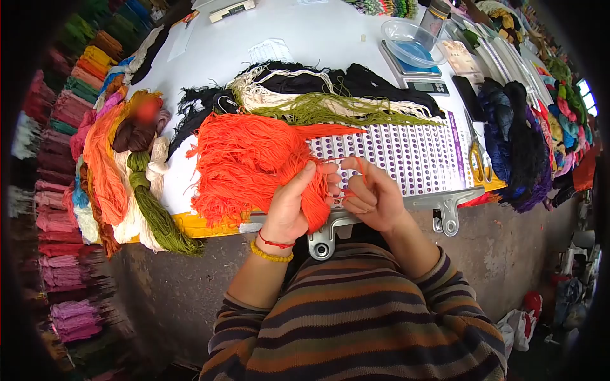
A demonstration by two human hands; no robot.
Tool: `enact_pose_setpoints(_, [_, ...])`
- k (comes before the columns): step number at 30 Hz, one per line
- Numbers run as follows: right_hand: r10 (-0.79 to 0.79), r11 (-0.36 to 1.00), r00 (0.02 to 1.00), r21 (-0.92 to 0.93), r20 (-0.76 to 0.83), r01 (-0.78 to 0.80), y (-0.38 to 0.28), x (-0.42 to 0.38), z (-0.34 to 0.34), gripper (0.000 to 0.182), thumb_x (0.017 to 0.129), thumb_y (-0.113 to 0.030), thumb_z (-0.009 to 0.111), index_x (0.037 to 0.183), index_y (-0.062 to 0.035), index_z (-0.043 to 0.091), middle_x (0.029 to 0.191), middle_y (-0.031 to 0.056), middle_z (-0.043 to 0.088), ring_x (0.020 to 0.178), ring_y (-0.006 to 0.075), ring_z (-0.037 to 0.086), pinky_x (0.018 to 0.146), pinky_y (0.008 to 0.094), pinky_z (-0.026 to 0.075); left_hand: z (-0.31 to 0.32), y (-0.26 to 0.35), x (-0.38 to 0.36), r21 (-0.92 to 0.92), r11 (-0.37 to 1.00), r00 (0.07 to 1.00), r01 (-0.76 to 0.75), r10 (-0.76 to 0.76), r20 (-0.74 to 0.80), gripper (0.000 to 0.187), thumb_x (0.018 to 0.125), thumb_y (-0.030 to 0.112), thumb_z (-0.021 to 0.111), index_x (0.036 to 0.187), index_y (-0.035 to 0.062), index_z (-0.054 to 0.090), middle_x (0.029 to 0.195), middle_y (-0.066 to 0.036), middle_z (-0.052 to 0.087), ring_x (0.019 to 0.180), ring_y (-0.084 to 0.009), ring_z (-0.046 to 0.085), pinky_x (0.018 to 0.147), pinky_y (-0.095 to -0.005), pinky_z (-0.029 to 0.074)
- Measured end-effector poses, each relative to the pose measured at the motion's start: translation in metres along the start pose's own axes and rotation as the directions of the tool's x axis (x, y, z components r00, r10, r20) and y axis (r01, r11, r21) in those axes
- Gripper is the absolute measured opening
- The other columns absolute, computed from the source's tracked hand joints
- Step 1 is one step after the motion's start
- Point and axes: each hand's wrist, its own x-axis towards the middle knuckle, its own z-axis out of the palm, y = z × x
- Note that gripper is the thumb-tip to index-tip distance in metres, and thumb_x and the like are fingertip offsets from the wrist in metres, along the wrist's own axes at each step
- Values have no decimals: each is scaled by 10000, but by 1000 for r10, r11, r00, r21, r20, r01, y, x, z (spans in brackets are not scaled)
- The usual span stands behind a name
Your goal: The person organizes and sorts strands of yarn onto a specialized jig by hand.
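Note:
My left hand [293,200], with a red cord and a yellow beaded bracelet at its wrist, is closed round one end of a thick bundle of orange-red yarn [244,159]. The rest of the bundle spreads over the table to the left. To the right of it, my right hand [375,197] has its fingers curled on a thin strand of the same yarn, which runs between both hands. Behind them lie olive yarn [318,108], cream yarn [254,92] and black yarn [375,82]. A sheet with rows of purple dots [413,155] lies beneath and beside the yarn.
Two metal clips [322,244] [448,217] grip the table's front edge. Yellow-handled scissors [476,159], a dark phone [468,98] and a scale [426,86] bearing a clear bowl [413,43] are at the right. Coloured skeins [105,190] hang over the left edge.

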Motion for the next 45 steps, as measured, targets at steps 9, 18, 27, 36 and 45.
enact_pose_setpoints(9, [-227,450,961,-892,-157,-40,22,7,-2,152,828,-67,554,955,18,553,787,-13,583,606,35,498,544,169,399,5,-10,3,96,989,991,-116,108,80,374,917,297,411,1129,0,495,1071,-86,557,925,-151,537,783,-292,446])
enact_pose_setpoints(18, [-215,474,956,-877,-201,-78,22,5,-6,101,836,-72,543,868,18,575,694,1,574,630,34,506,576,189,421,-1,-7,0,-5,999,997,-48,48,55,396,922,290,400,1123,-40,489,1082,-102,543,931,-162,527,807,-277,428])
enact_pose_setpoints(27, [-276,447,941,-893,-197,-56,26,8,-8,103,828,-47,539,898,23,565,722,2,575,625,38,522,573,180,431,7,-8,-1,61,996,994,-68,62,88,393,921,285,405,1142,-31,478,1089,-103,542,945,-156,523,790,-274,434])
enact_pose_setpoints(36, [-344,650,910,-758,-230,55,27,11,-2,33,797,-28,539,807,-1,557,579,-30,497,522,8,468,490,177,397,4,-5,-1,38,996,996,-84,83,22,338,897,229,472,1142,-4,485,1070,-81,552,889,-136,543,712,-265,468])
enact_pose_setpoints(45, [-304,466,925,-883,-226,-62,23,6,-7,40,806,-40,547,812,-1,557,636,-36,537,533,3,427,478,156,326,3,-13,0,313,919,966,-239,259,-23,379,782,-39,566,1150,-14,477,1071,-65,550,891,-120,537,771,-255,445])
